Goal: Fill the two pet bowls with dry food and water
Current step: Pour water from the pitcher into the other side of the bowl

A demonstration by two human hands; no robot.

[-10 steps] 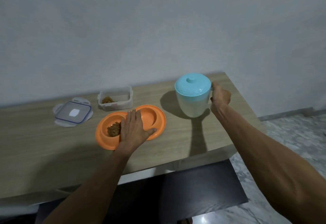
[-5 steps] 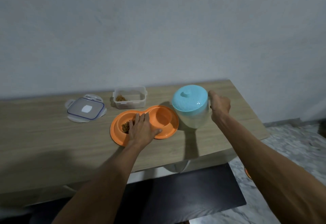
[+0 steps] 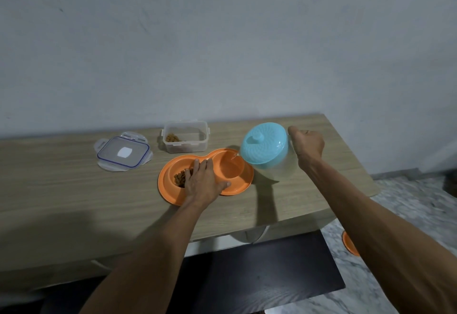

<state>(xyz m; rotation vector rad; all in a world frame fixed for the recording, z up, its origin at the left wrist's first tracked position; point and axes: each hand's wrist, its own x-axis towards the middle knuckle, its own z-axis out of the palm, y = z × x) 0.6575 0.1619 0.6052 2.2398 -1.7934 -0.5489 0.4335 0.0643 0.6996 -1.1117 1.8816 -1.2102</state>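
Observation:
An orange double pet bowl [image 3: 170, 190] lies on the wooden table [image 3: 74, 190]. Its left well holds brown dry food [image 3: 180, 178]; its right well [image 3: 231, 169] is catching a thin stream of water. My left hand [image 3: 204, 182] presses flat on the bowl's middle, fingers spread. My right hand [image 3: 306, 146] grips the handle of a translucent pitcher with a light blue lid [image 3: 265, 144], tilted left over the right well.
A clear food container [image 3: 185, 138] with a little dry food stands behind the bowl. Its lid [image 3: 123, 151] lies flat to the left. The table's right edge is close to the pitcher. A dark bench [image 3: 247, 276] sits below, and an orange object [image 3: 350, 243] lies on the floor.
My right hand has carried the pitcher left and tipped it over the right well, and water now runs out. My left hand has stayed on the bowl.

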